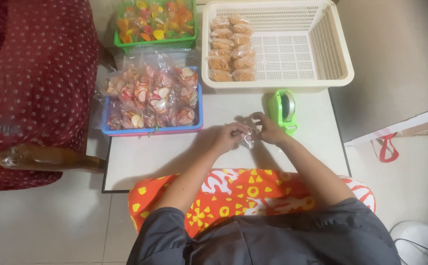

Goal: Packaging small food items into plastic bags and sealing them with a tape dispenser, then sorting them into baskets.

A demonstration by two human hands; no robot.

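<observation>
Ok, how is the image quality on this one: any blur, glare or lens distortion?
Head view: soft overall, the small clear bag between the left hand and right hand smeared; glare on the plastic packets in the blue tray; corners darken; wide-angle bend along the white table edges; soft shadows under both forearms.

bare table [150, 157] left of hands – open | tape dispenser [283, 110] blocks right | blue tray [151, 128], cream basket [339, 73] wall off far edge
</observation>
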